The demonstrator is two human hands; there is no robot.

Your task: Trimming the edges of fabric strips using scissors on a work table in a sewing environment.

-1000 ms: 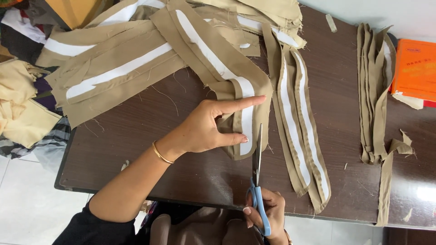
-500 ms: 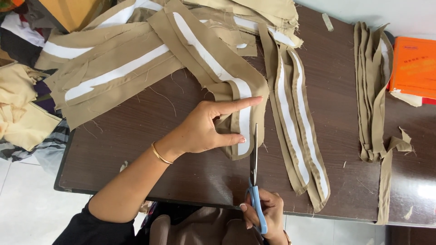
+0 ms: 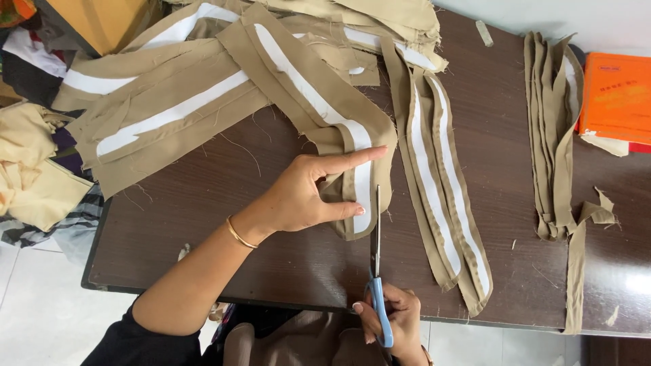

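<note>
My left hand [image 3: 308, 193] presses flat on a khaki fabric strip with a white band [image 3: 363, 186], thumb and forefinger spread along its near end. My right hand [image 3: 393, 318] grips blue-handled scissors [image 3: 376, 271] at the table's front edge. Their blades point away from me and run along the right edge of that strip's end. The strip comes out of a heap of similar khaki pieces [image 3: 203, 95] spread across the back left of the dark wooden table [image 3: 271, 257].
Two long khaki strips with white bands [image 3: 441, 196] lie right of the scissors. A stack of narrow khaki strips [image 3: 553, 135] sits further right, beside an orange book [image 3: 617, 98]. Yellow cloth [image 3: 27, 176] hangs off the left edge. Small scraps dot the table.
The scissors have shifted slightly left and forward along the strip's edge. My left hand stays pressed on the strip in much the same place.
</note>
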